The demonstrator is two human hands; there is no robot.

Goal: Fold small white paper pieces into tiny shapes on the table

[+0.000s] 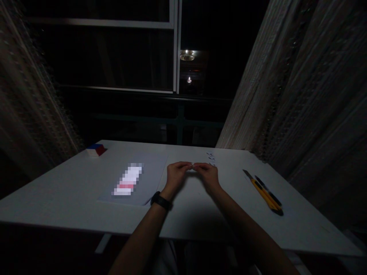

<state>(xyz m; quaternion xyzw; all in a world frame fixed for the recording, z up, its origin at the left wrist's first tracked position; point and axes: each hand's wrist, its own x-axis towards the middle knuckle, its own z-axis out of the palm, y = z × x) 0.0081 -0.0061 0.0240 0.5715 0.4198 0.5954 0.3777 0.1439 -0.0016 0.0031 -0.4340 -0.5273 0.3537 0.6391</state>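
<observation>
Over the middle of the white table (pixel 189 214), my left hand (pixel 176 175) and my right hand (pixel 208 176) meet at the fingertips. Both are closed in a pinch. A tiny pale thing seems to show between the fingertips, too small and dark to name. On my left wrist is a black watch (pixel 161 201). Left of that hand lie white sheets of paper (pixel 155 164), with a bright pixelated rectangle (pixel 128 180) on top. Behind my right hand, several dark small pieces or marks (pixel 211 156) lie in a row on the tabletop.
To the right, a yellow utility knife (pixel 265 195) with its blade out lies beside a black pen (pixel 268 190). A blue, red and white cube (pixel 95 149) sits at the far left corner. Curtains (pixel 252 76) hang on both sides of a dark window (pixel 114 57).
</observation>
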